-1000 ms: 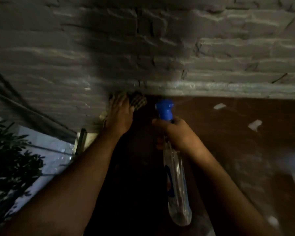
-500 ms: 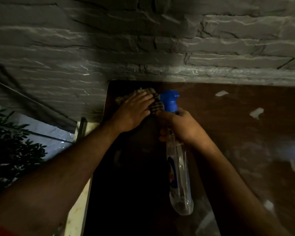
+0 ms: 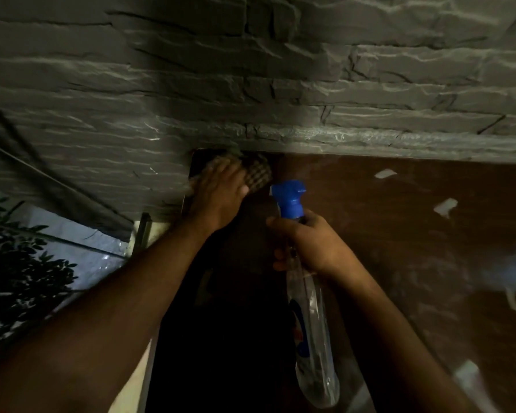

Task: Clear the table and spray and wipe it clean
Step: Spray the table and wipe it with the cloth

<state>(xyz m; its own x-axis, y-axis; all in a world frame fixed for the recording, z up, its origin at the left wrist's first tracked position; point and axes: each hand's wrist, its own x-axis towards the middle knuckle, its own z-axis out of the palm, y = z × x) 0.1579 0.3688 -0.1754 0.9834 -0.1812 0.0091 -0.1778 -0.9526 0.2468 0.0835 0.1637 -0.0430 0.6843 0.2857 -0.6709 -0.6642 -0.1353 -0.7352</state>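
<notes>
The checked brown-and-tan woven cloth [image 3: 255, 174] lies bunched at the far left corner of the dark brown wooden tabletop [image 3: 385, 234], hard against the grey rough stone wall [image 3: 251, 84]. It looks soft, light and limp, so it should fold and drag rather than slide cleanly; a flat palm spreading pressure over it suits it better than a pinch at an edge, which would let the rest trail. The left hand [image 3: 218, 198] rests on top of it, fingers extended and lying close together, pressing it to the wood, with part of the cloth showing beyond the fingertips. Just beside it to the right, the clear plastic spray bottle with a blue trigger head [image 3: 309, 317] is held by the right hand [image 3: 310, 245], whose fingers are curled round the narrow neck under the blue head, the body hanging down toward the camera. The bottle seems stiff but light, mostly empty, and possibly slick if wet; the neck is the sound place to hold it. Pale scraps, perhaps paper, [image 3: 385, 173] lie scattered on the tabletop well to the right, and dark leafy foliage [image 3: 18, 263] shows beyond the left edge.
</notes>
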